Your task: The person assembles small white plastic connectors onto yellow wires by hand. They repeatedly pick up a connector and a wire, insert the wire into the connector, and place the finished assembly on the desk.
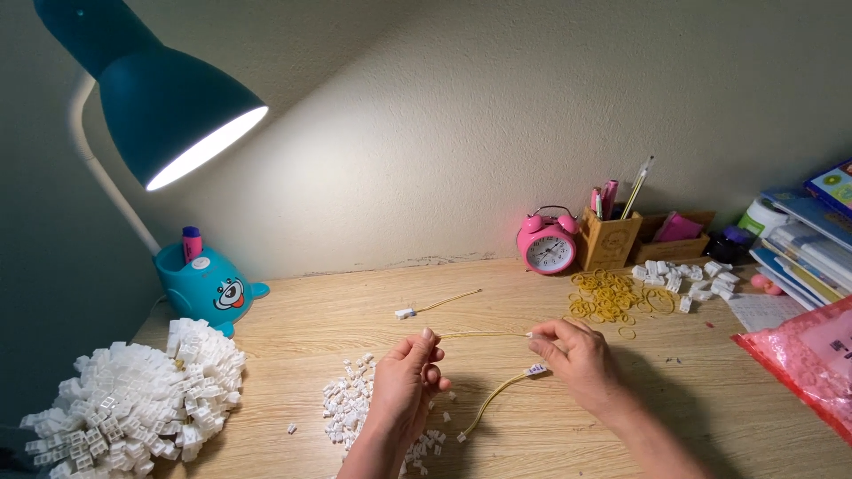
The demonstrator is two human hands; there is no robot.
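Desk [550,443] of pale wood grain, pushed against a rough cream wall [497,115], lit from the upper left by a teal lamp [164,106] on a white neck. Teal cartoon-faced lamp base [209,288] at the back left, with a pink-capped marker standing in it. Large heap of white plastic connectors [133,399] at the left edge; smaller loose scatter of the same white pieces [351,412] just in front of the left hand. Pink twin-bell alarm clock [548,241] at the back, wooden pen holder [610,238] just beside it, then a wooden tray with a pink item. Pile of yellow rubber bands [612,297] near the clock, more white pieces just right of it. Stack of books [803,244] at the far right, pink plastic bag [803,359] below it.

Left hand [404,381] pinched on one end of a thin yellow wire [484,334], stretched taut above the desk across to the right hand [577,355], fingertips there pressed together on the other end. Second yellow wire [493,399] with white end plugs trailing down from the right hand onto the wood. Third wire with a white plug [439,306] lying apart, nearer the wall.
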